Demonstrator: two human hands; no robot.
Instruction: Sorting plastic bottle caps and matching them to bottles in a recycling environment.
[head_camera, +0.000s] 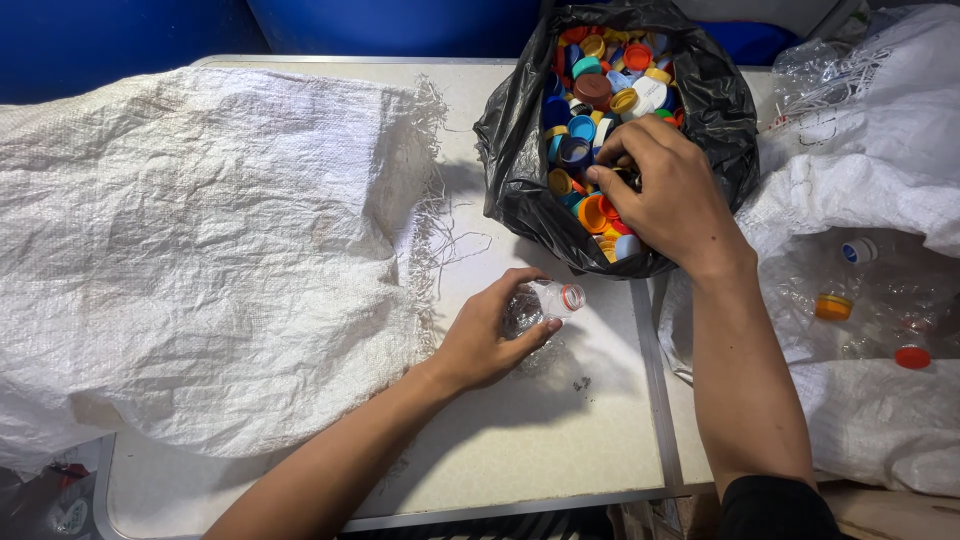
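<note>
Nearest, left hand (490, 335) grips a crumpled clear bottle (540, 305), uncapped, on the table (560, 440). Right hand (665, 190) pinches among bottle caps (600, 85) inside the black bag (720, 100). Capped bottles (870, 300) fill the right sack; white woven sack (200, 240) lies left.

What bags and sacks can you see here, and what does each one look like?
Black plastic bag: top middle, open, full of coloured bottle caps; right hand reaches in.
White woven sack: left, flat, frayed edge.
White sack: right, holding clear capped bottles.
Clear bottle: uncapped, held by left hand.
</note>
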